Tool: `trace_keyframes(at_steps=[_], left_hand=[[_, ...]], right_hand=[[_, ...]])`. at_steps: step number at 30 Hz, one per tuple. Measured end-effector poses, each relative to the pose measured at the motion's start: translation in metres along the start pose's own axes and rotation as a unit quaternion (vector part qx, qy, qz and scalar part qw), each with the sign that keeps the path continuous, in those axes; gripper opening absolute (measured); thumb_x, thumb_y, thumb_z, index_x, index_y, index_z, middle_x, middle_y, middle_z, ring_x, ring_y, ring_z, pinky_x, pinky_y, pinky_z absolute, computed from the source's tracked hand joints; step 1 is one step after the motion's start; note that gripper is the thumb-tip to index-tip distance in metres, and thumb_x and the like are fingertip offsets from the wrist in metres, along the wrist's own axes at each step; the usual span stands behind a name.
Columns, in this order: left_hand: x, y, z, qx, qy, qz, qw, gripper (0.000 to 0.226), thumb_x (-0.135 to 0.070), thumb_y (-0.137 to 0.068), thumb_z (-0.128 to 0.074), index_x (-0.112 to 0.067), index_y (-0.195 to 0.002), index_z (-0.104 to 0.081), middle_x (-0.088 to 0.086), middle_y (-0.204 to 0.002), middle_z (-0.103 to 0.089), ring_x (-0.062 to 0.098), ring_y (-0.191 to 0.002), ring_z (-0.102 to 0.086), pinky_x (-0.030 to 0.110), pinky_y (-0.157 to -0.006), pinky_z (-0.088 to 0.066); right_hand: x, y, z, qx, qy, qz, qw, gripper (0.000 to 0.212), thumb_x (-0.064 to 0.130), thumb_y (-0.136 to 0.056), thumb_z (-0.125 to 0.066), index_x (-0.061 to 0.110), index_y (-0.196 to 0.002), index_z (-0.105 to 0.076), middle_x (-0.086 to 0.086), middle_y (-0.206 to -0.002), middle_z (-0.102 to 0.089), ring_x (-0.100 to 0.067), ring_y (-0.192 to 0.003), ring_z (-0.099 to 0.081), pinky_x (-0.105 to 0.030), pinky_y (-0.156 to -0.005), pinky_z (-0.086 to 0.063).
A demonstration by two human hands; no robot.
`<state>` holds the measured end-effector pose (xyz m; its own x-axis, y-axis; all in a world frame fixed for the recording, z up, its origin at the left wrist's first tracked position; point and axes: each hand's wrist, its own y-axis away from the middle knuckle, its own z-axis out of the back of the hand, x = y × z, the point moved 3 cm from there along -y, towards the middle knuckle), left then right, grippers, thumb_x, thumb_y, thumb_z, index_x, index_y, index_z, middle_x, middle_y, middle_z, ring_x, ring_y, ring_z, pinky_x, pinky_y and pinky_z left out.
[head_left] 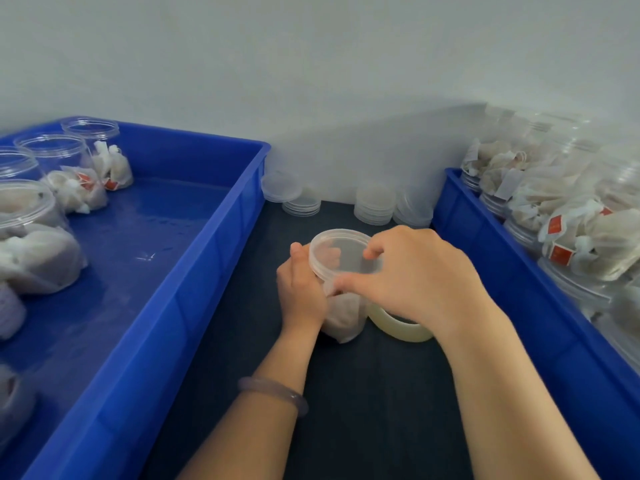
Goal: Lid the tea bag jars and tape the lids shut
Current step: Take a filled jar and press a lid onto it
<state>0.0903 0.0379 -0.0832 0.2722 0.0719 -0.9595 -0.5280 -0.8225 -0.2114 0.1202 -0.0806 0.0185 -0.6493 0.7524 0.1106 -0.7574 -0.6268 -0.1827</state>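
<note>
A clear jar of tea bags point(343, 317) stands on the dark table between two blue trays. My left hand point(301, 289) grips its left side. A clear lid point(341, 252) sits on the jar's mouth, and my right hand point(415, 278) holds this lid by its right rim, thumb at the front and fingers curled over the top. A roll of clear tape point(403, 325) lies on the table right behind the jar, partly hidden under my right hand.
The left blue tray point(221, 244) holds several open jars of tea bags point(41, 244). In the right blue tray point(485, 244) lidded jars point(581, 237) lie stacked. Stacks of spare lids point(374, 204) stand by the wall, with more lids point(291, 194) to their left.
</note>
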Motion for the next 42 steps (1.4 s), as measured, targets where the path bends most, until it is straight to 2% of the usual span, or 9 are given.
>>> trace_keyframes(at_steps=[7, 12, 17, 20, 23, 28, 35, 39, 42], left_hand=[[0.000, -0.003, 0.001, 0.037, -0.005, 0.047, 0.998, 0.054, -0.025, -0.104, -0.027, -0.017, -0.063, -0.061, -0.008, -0.052, -0.062, -0.003, -0.051, -0.056, 0.013, -0.049, -0.042], [0.002, -0.002, 0.001, -0.005, -0.019, 0.038, 0.999, 0.060, -0.023, -0.102, -0.028, -0.023, -0.048, -0.053, -0.012, -0.045, -0.054, -0.002, -0.042, -0.047, 0.014, -0.041, -0.036], [0.003, -0.002, -0.002, 0.133, 0.110, 0.131, 0.976, 0.062, -0.039, -0.104, -0.019, -0.013, -0.080, -0.071, 0.001, -0.073, -0.073, 0.010, -0.072, -0.070, 0.023, -0.060, -0.055], [0.000, -0.001, 0.001, 0.058, -0.102, 0.017, 0.993, 0.038, -0.034, -0.098, -0.040, -0.003, -0.083, -0.055, 0.009, -0.072, -0.064, 0.020, -0.072, -0.064, 0.036, -0.065, -0.052], [0.002, -0.001, 0.004, 0.005, -0.171, -0.027, 0.985, 0.033, -0.010, -0.098, -0.048, -0.017, -0.067, -0.040, -0.004, -0.055, -0.051, -0.004, -0.051, -0.052, 0.013, -0.045, -0.038], [0.002, 0.002, 0.007, -0.054, -0.027, 0.030, 0.998, 0.049, -0.029, -0.104, -0.029, -0.014, -0.072, -0.063, -0.004, -0.070, -0.068, 0.004, -0.067, -0.062, 0.018, -0.061, -0.046], [-0.011, 0.024, 0.018, -0.089, -0.086, -0.101, 0.987, 0.027, -0.024, -0.099, -0.044, -0.016, -0.124, -0.050, -0.007, -0.114, -0.053, 0.005, -0.101, -0.052, 0.004, -0.079, -0.039], [-0.020, 0.057, 0.030, 0.061, -0.167, -0.213, 0.961, 0.005, -0.031, -0.089, -0.054, -0.032, -0.093, -0.057, -0.011, -0.075, -0.062, 0.008, -0.068, -0.061, 0.018, -0.059, -0.048], [-0.013, 0.074, 0.026, 0.212, -0.170, -0.131, 0.953, 0.032, -0.020, -0.088, -0.065, -0.040, -0.112, -0.058, -0.016, -0.094, -0.064, 0.001, -0.084, -0.064, 0.013, -0.070, -0.050]], right_hand=[[0.001, -0.016, -0.023, 0.037, -0.282, 0.117, 0.951, 0.072, 0.045, -0.068, -0.080, 0.030, -0.133, -0.053, 0.014, -0.149, -0.034, -0.004, -0.141, -0.022, -0.030, -0.117, -0.023], [0.013, -0.011, -0.042, -0.146, -0.256, 0.055, 0.954, 0.055, 0.057, -0.066, -0.067, 0.027, -0.111, -0.062, 0.021, -0.104, -0.057, -0.005, -0.102, -0.050, -0.019, -0.076, -0.039], [0.008, -0.015, -0.043, -0.123, -0.240, 0.104, 0.957, 0.054, 0.051, -0.072, -0.075, 0.024, -0.117, -0.063, 0.012, -0.124, -0.057, -0.010, -0.114, -0.049, -0.019, -0.087, -0.033], [0.016, -0.007, -0.047, -0.213, -0.254, 0.050, 0.942, 0.045, 0.046, -0.071, -0.077, 0.019, -0.106, -0.070, 0.004, -0.121, -0.063, -0.017, -0.115, -0.053, -0.020, -0.085, -0.035], [0.025, 0.000, -0.049, -0.278, -0.245, 0.034, 0.928, 0.043, 0.044, -0.070, -0.078, 0.014, -0.101, -0.074, -0.003, -0.119, -0.065, -0.025, -0.112, -0.056, -0.026, -0.085, -0.041], [-0.009, 0.000, -0.048, -0.058, -0.476, 0.008, 0.877, 0.072, 0.062, -0.079, -0.055, 0.033, -0.143, -0.039, 0.016, -0.147, -0.036, 0.004, -0.134, -0.029, -0.011, -0.103, -0.025], [-0.068, 0.040, -0.108, 0.072, -0.130, -0.049, 0.988, 0.049, 0.040, -0.094, -0.055, 0.018, -0.137, -0.047, 0.005, -0.149, -0.038, -0.013, -0.143, -0.023, -0.028, -0.116, -0.015], [-0.063, 0.048, -0.098, 0.022, -0.235, -0.024, 0.971, 0.022, 0.041, -0.090, -0.060, 0.029, -0.108, -0.062, 0.020, -0.101, -0.060, -0.003, -0.105, -0.054, -0.025, -0.092, -0.044], [-0.055, 0.060, -0.091, 0.037, -0.359, 0.002, 0.933, 0.021, 0.040, -0.086, -0.065, 0.033, -0.106, -0.065, 0.020, -0.094, -0.067, 0.004, -0.092, -0.061, -0.022, -0.081, -0.050]])
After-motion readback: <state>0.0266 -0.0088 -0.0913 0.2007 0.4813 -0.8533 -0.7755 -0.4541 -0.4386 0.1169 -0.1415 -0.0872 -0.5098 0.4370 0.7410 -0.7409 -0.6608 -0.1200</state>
